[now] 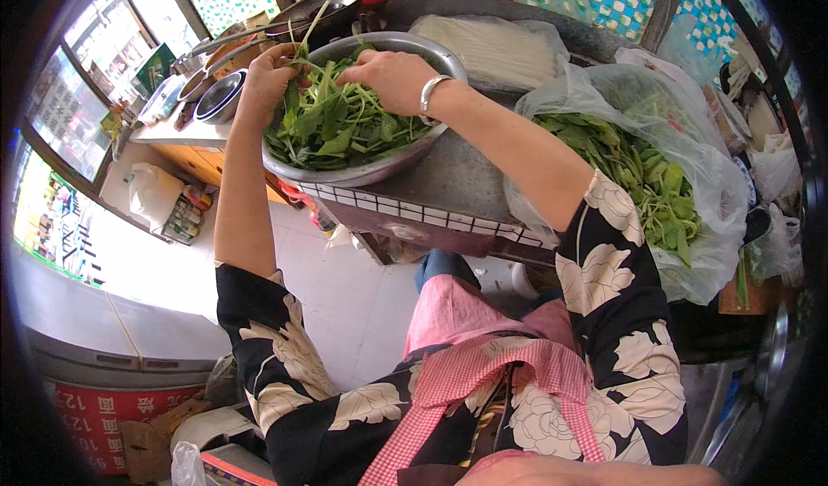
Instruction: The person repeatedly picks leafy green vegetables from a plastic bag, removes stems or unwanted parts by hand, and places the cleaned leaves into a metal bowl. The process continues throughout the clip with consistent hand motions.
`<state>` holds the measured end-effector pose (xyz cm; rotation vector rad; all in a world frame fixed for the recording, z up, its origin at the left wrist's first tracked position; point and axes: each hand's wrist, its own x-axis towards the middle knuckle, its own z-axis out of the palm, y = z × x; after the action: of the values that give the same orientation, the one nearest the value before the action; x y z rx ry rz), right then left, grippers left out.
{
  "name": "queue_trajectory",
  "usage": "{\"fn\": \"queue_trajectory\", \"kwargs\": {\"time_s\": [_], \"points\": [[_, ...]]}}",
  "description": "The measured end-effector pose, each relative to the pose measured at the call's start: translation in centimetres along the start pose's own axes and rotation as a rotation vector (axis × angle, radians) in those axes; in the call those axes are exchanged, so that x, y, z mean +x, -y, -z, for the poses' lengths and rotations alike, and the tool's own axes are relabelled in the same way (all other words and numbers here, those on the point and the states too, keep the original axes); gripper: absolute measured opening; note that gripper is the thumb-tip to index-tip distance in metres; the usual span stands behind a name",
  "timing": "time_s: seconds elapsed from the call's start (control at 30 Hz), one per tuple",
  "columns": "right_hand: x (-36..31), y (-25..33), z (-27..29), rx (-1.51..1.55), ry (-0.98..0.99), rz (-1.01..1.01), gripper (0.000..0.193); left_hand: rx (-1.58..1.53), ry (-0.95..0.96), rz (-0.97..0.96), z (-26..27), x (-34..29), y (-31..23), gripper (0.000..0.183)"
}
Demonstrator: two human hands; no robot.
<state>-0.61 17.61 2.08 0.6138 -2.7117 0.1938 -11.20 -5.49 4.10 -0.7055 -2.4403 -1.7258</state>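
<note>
Leafy greens [336,128] fill a large metal basin [448,59] on the counter in front of me. At the basin's left rim, my left hand [269,79] is closed on some stems of the greens, with one pale stem sticking up beside its fingers. My right hand [392,81], a silver bracelet [429,96] at its wrist, reaches over the basin from the right. Its fingers are bent and closed around greens near the middle of the heap; the fingertips are partly hidden among the leaves.
Right of the basin lies an open clear plastic bag [595,94] with more greens [638,175]. Behind is a wrapped pale slab-like pack [492,50]. A dark wok [319,12] and small bowls [220,96] stand at the left. The counter edge has white tile trim [431,214].
</note>
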Motion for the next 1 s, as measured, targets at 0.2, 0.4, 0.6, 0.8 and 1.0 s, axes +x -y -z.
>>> {"fn": "queue_trajectory", "kwargs": {"time_s": [0.2,0.4,0.6,0.8,1.0], "points": [[1.1,0.7,-2.0,-0.083,0.023,0.047,0.037,0.652,-0.171,-0.251,0.1,0.2,1.4,0.059],[1.9,-1.6,-1.5,-0.031,-0.172,0.023,0.015,0.588,0.007,-0.176,-1.8,-3.0,-0.4,0.058],[2.9,-2.1,0.1,0.061,-0.147,-0.055,0.017,0.704,0.002,-0.141,-2.7,-3.0,-0.9,0.044],[3.0,-2.5,1.3,0.497,-0.21,-0.017,0.021,-0.022,0.064,-0.07,-2.2,-3.0,-0.9,0.023],[4.1,-2.3,1.2,0.525,-0.215,-0.002,0.021,-0.509,-0.083,-0.107,-4.6,-3.1,-2.2,0.019]]}}
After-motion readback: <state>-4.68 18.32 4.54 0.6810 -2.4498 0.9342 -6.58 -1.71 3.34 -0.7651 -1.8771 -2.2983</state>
